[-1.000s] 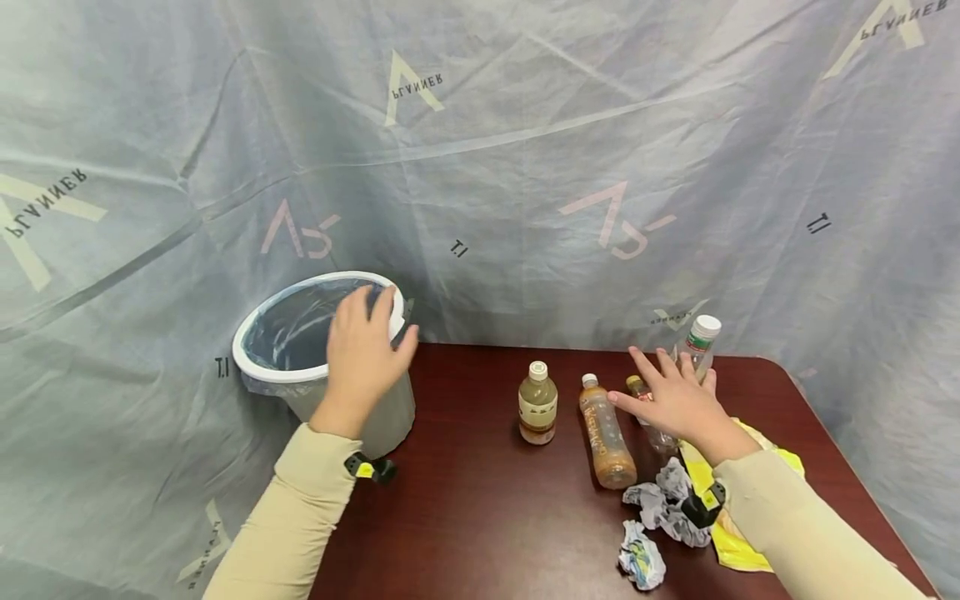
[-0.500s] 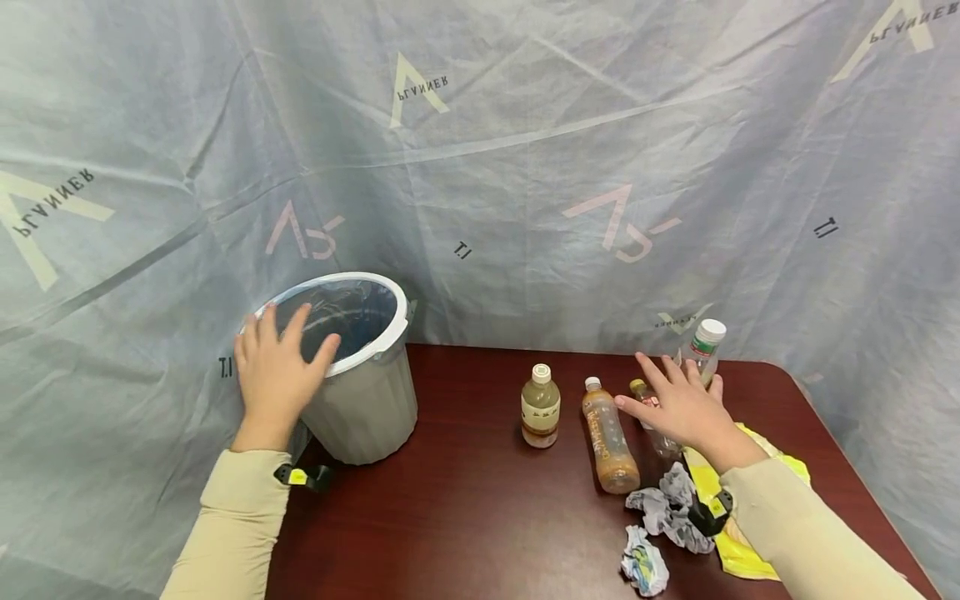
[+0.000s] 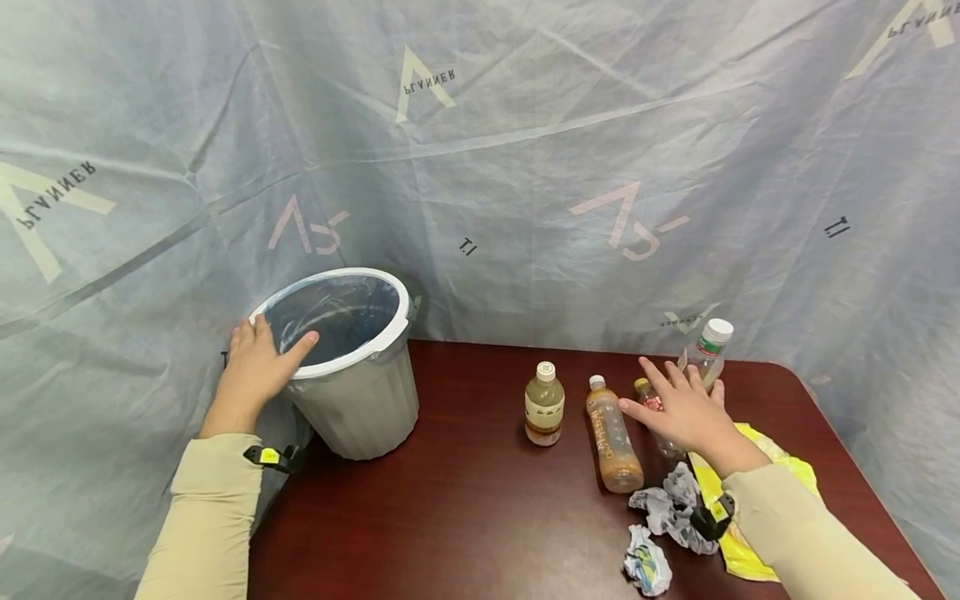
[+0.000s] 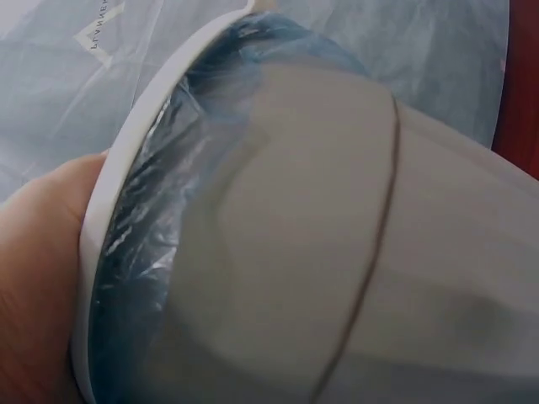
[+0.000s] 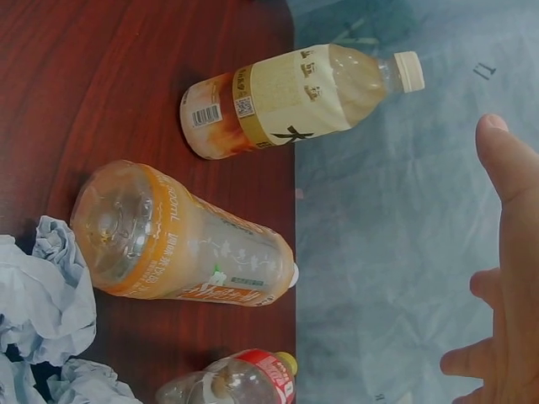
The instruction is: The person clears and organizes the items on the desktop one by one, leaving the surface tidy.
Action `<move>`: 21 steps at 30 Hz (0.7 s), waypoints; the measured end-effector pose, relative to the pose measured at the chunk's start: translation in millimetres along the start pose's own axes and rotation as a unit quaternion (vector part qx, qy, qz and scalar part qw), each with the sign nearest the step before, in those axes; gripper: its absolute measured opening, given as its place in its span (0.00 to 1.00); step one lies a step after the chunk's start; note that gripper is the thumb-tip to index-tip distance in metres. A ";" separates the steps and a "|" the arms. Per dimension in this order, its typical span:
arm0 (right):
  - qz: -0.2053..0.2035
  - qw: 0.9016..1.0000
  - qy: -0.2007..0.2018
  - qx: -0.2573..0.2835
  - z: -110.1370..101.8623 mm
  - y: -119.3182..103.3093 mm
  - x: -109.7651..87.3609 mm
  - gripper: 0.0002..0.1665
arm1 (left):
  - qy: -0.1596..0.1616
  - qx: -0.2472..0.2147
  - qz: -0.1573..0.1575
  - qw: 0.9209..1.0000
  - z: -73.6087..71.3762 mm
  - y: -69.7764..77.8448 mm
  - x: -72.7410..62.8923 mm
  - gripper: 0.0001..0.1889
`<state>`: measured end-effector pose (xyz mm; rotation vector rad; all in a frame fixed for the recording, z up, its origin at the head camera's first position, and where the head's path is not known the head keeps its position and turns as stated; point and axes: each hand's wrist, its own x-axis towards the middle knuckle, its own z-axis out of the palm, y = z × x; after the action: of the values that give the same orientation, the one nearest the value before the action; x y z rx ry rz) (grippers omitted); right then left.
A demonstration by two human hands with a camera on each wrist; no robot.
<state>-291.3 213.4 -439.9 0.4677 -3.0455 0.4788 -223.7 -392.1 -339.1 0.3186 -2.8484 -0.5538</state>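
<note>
In the head view, my left hand (image 3: 251, 367) is at the left side of the white rim of a grey trash bin (image 3: 356, 412), which has a clear plastic liner. Its fingers are loosely extended and the thumb is spread toward the bin's mouth. The left wrist view has the bin's wall (image 4: 286, 244) close up, with the hand right at the rim. My right hand (image 3: 678, 412) is spread above the right side of the table, holding nothing. Beneath and beside it are a lying bottle with a yellow cap (image 3: 660, 429), an orange-labelled bottle (image 3: 615, 446) and a clear white-capped bottle (image 3: 708, 354).
A cream-labelled bottle (image 3: 543, 408) stands mid-table. Crumpled grey paper (image 3: 678, 508), another crumpled wrapper (image 3: 647, 562) and a yellow plastic bag (image 3: 746, 550) lie at the right on the dark red table (image 3: 450, 517). A grey printed sheet (image 3: 510, 167) hangs behind.
My left hand has moved left, from in front of the bin's right rim to its left rim. The bin, leaning left before, looks more upright. The right hand stays spread over the bottles.
</note>
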 end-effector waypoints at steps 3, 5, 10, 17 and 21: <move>0.000 1.000 0.001 0.004 0.8 1.0 0.0 0.58 | -0.011 0.009 0.002 1.000 -1.0 2.8 0.4 0.63; 0.001 1.000 0.001 0.008 1.0 1.2 -0.2 0.58 | -0.023 0.018 0.008 1.000 -1.6 5.4 1.0 0.63; -0.001 1.000 -0.001 0.012 1.3 0.6 -0.1 0.57 | -0.055 0.025 0.022 0.998 -0.4 15.5 2.0 0.65; -0.007 1.000 -0.001 0.008 4.2 -1.4 2.2 0.57 | -0.077 0.029 0.043 0.996 9.4 33.1 -0.8 0.65; -0.010 1.000 0.003 0.013 6.5 -2.2 4.2 0.56 | -0.081 0.025 0.053 0.995 13.2 46.2 -5.2 0.66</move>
<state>-294.4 208.2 -445.1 0.4954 -3.0296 0.5172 -229.9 -344.5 -333.9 0.1355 -3.0179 -0.5083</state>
